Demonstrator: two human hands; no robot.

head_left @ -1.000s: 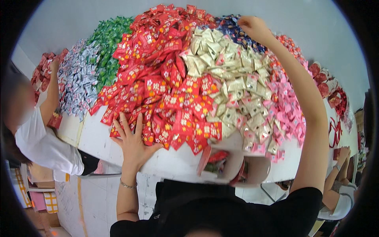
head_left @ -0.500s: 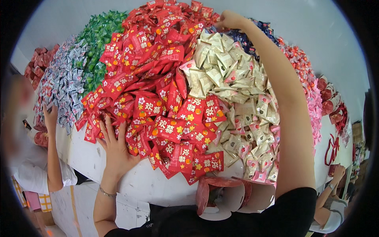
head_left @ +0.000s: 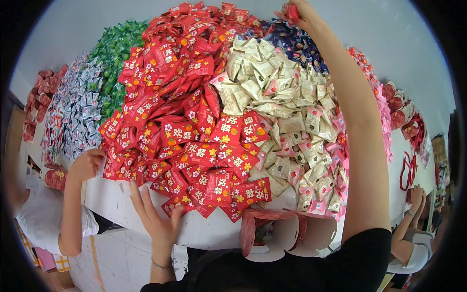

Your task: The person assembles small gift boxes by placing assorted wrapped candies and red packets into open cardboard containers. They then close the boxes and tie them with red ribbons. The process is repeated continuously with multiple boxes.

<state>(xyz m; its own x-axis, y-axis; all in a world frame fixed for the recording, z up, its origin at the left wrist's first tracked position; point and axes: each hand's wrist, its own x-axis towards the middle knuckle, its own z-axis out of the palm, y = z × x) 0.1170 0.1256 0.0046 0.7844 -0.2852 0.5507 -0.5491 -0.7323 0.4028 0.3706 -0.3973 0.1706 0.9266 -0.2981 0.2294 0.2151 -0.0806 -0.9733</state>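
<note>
A large heap of red flowered candy packets (head_left: 189, 131) covers the middle of the white table. My left hand (head_left: 158, 216) is at the heap's near left edge, its fingers spread and nothing in it. At the far side my right hand (head_left: 304, 15) is raised above a pile of dark blue wrapped sweets (head_left: 296, 46), pinching a small red packet (head_left: 292, 14). Cream-coloured sachets (head_left: 277, 82) lie under and beside my right forearm. Close to my body stand open red-and-white paper boxes (head_left: 277, 233); one has something green inside.
Green wrapped sweets (head_left: 112, 63) and silvery ones (head_left: 80, 107) are piled at left, orange-red (head_left: 365, 68) and pink packets (head_left: 384, 117) at right. A co-worker's hand (head_left: 87, 163) touches the heap's left edge. Another person's hands (head_left: 417, 197) are at far right, near red ribbons (head_left: 408, 170).
My right hand has lifted from the far pile and now shows a red packet. My left hand has drawn back off the red packets. The left co-worker's hand has moved toward the red heap.
</note>
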